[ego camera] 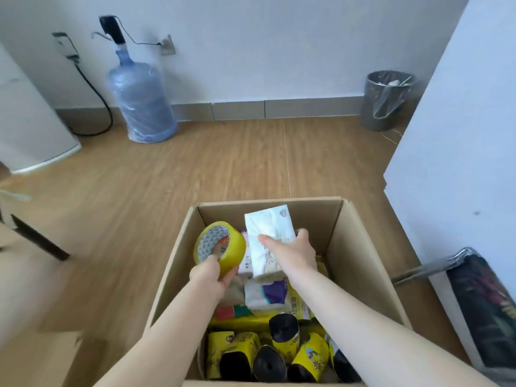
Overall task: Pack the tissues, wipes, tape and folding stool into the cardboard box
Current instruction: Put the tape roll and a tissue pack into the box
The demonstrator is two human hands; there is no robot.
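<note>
While we are holding both items above the open brown cardboard box, our left hand is gripping the yellow tape roll by its rim, our right hand is clasping the white tissue pack; either may be slipping onto the crowded packs below and landing crooked

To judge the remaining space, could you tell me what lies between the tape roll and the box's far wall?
In the head view, nothing: the tape roll, held by the left hand, has only empty box interior beyond it.

Left hand and right hand apparently both gripping
</note>
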